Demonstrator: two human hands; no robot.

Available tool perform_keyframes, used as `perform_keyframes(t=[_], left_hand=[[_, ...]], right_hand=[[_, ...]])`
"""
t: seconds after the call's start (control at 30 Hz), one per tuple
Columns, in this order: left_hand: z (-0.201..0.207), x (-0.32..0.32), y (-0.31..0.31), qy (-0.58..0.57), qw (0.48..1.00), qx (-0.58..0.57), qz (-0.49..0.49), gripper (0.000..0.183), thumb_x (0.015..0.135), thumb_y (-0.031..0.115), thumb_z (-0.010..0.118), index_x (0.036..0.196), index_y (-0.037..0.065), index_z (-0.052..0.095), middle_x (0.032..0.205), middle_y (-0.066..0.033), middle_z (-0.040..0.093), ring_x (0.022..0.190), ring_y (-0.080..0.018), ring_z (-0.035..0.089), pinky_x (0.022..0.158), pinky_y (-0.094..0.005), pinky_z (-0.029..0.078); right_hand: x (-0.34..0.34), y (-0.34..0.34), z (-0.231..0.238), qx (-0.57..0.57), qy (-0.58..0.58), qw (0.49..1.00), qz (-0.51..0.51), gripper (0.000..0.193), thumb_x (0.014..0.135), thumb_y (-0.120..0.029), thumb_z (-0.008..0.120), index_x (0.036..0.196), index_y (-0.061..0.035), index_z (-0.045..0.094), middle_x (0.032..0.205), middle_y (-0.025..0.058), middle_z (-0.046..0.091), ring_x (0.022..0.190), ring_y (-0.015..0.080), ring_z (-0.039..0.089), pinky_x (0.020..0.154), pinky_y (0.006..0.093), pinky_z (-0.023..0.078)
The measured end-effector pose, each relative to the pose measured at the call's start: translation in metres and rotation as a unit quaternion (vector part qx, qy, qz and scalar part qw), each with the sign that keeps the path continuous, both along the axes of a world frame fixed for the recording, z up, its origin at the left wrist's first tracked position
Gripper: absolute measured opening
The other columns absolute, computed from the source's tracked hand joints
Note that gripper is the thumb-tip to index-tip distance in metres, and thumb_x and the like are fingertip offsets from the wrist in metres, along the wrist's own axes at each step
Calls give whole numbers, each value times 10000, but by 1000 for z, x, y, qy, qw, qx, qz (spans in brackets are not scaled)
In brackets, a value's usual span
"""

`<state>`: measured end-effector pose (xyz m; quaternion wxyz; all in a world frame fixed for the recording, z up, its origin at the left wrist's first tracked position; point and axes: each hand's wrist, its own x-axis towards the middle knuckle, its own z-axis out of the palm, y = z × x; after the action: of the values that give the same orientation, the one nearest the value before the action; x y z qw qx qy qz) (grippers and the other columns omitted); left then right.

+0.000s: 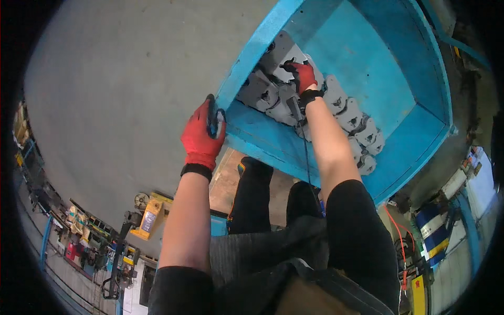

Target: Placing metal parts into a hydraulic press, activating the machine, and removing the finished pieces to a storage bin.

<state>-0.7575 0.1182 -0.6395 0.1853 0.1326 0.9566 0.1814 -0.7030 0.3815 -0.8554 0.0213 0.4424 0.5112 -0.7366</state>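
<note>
Inside a blue metal bin [367, 63], grey metal plates [349, 113] with rounded ends and holes lie in overlapping rows. My right hand [303, 76], in a red glove with dark fingertips, reaches over the rim and grips a flat grey metal plate [283, 52] near the far left wall. Its fingers are bent at the plate's edge; their undersides are hidden. A dark handheld device [295, 109] with a thin cable hangs just below my right wrist. My left hand [203, 131], gloved alike, is curled against the bin's near left corner, thumb apart from the fingers.
Grey floor [121, 94] stretches to the left of the bin. A yellow machine part [149, 216] and cluttered shelving stand at lower left. An orange cable [401, 241] runs down at lower right. My legs [252, 194] are close to the bin's near wall.
</note>
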Motion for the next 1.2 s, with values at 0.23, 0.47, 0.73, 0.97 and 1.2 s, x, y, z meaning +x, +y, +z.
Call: perform_keyframes(t=[0.23,0.47,0.73,0.97,1.2], left_hand=[[-6,-5,0,10,999,12,-41,428,760,226,583,1155,88,492,1064,-116,558,926,-290,555,777,-356,463],[-2,-3,7,-5,998,51,-20,374,801,188,546,1155,76,505,1084,-128,559,978,-285,545,825,-346,442],[-3,1,13,-9,998,53,-10,374,816,200,526,1170,81,497,1084,-122,561,980,-281,545,834,-349,432],[-2,3,12,3,1000,30,-3,372,810,198,528,1163,81,504,1059,-118,573,956,-283,554,815,-344,438],[-1,0,12,2,999,33,-20,387,799,197,539,1166,82,497,1078,-120,565,952,-287,554,811,-341,441]], right_hand=[[-4,-2,-16,-50,-120,991,-16,390,623,-145,705,963,-16,565,812,71,596,714,166,548,621,287,433],[-14,-1,-16,234,-277,922,134,704,673,-285,686,1177,81,357,1079,257,523,1025,354,512,833,383,417],[-34,20,37,212,-343,859,314,702,689,-467,614,1117,64,446,1121,219,517,1043,333,512,862,371,424],[-19,19,92,342,-277,861,254,942,662,-485,642,1303,49,203,1183,214,464,1045,349,499,848,397,424],[-26,34,34,480,-194,784,343,783,650,-366,672,1278,-71,310,1234,136,430,1133,292,415,949,437,309]])
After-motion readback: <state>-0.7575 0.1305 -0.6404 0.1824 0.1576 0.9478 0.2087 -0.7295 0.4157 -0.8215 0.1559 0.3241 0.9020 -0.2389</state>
